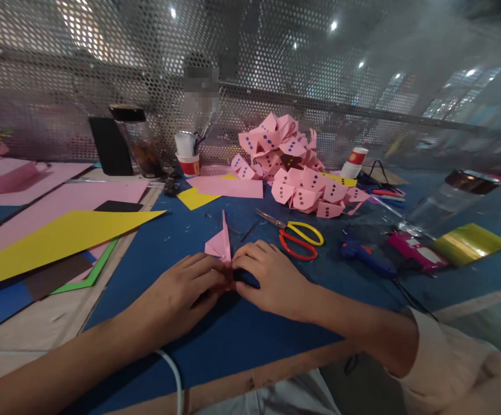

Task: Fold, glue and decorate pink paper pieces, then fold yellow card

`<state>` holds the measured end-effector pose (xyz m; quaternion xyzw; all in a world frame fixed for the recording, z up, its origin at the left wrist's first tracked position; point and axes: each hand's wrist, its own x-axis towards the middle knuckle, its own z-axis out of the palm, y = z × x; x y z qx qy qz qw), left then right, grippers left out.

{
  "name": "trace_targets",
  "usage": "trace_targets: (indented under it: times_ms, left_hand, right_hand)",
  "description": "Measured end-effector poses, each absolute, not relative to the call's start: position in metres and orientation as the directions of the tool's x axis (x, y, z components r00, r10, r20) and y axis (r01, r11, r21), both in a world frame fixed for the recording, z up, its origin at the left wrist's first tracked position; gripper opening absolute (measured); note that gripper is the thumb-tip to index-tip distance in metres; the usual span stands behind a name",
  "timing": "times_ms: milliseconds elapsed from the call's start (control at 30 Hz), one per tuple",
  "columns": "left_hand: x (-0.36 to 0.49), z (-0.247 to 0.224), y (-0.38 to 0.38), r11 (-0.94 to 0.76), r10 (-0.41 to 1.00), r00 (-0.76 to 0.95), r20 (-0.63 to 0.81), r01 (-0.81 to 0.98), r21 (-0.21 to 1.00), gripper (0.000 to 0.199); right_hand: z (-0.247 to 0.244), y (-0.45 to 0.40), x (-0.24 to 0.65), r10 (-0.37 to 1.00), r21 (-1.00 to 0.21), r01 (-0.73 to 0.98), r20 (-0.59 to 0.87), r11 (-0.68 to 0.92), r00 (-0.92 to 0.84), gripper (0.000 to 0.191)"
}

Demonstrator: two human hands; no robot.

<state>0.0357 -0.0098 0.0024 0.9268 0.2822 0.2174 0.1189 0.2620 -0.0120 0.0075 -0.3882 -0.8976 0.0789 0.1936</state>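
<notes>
A folded piece of pink paper point(220, 245) stands over the blue table covering point(250, 334), one thin point reaching up and away from me. My left hand point(190, 282) has its fingers closed on the paper's lower left part. From the other side, my right hand point(272, 279) pinches the same paper near its lower end, thumb and fingers curled. The fingertips of both hands meet there and hide the folds between them. Just beyond my right hand lie scissors point(299, 235) with one red and one yellow handle loop.
Folded pink pieces with dark dots point(293, 155) are heaped at the back. A blue glue gun point(369, 258), a magenta tool point(418, 252) and a clear jar point(440, 202) are on the right. Coloured sheets point(60, 239) cover the left. A paper cup point(188, 164) stands near the perforated metal screen point(147, 75).
</notes>
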Motion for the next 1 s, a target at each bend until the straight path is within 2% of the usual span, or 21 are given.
trace_targets:
  times_ms: [233, 533, 1000]
  left_hand:
    - [0.035, 0.001, -0.006, -0.756, 0.622, 0.710, 0.330, 0.436, 0.489, 0.022]
    - [0.035, 0.005, -0.003, -0.733, 0.637, 0.701, 0.322, 0.419, 0.536, 0.025]
    - [0.034, 0.007, -0.002, -0.722, 0.647, 0.687, 0.331, 0.411, 0.557, 0.025]
  right_hand:
    - [0.011, -0.014, 0.261, 0.757, -0.334, 0.680, 0.257, 0.653, -0.601, 0.021]
    - [0.007, -0.013, 0.256, 0.783, -0.352, 0.699, 0.269, 0.623, -0.561, 0.023]
    - [0.004, -0.007, 0.242, 0.825, -0.294, 0.772, 0.244, 0.563, -0.509, 0.032]
